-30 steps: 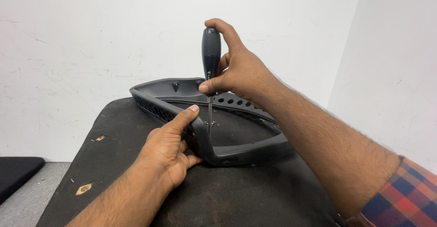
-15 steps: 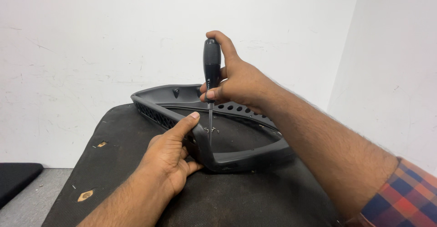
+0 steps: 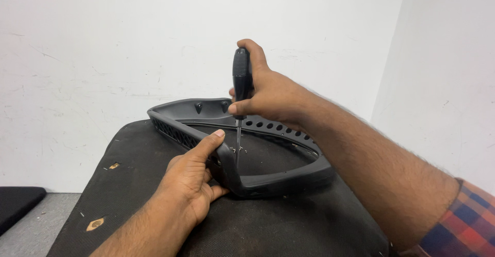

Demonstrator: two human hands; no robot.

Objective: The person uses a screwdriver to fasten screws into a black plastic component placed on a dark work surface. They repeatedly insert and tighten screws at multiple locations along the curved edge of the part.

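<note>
A worn black padded desk [image 3: 289, 231] fills a white-walled corner, its edges dropping away left of the hands. The left hand [image 3: 193, 182] clamps the black plastic frame [image 3: 281, 177]; the right hand [image 3: 270, 94] grips an upright screwdriver [image 3: 241, 76] inside it.

Screwdriver [image 3: 241, 84]: lower handle wrapped by the right hand [image 3: 270, 100]; tip and whatever it meets inside the dark plastic frame [image 3: 289, 179] too small to tell. Frame: near-left corner covered by the left hand [image 3: 193, 177], whose fingers are out of sight behind the rail. Black padded surface [image 3: 289, 226]: cut off at the bottom edge. Plaid sleeve [image 3: 461, 223]: cut off at the lower right corner. Dark object [image 3: 15, 205], lower left: cut off, kind unclear.
</note>
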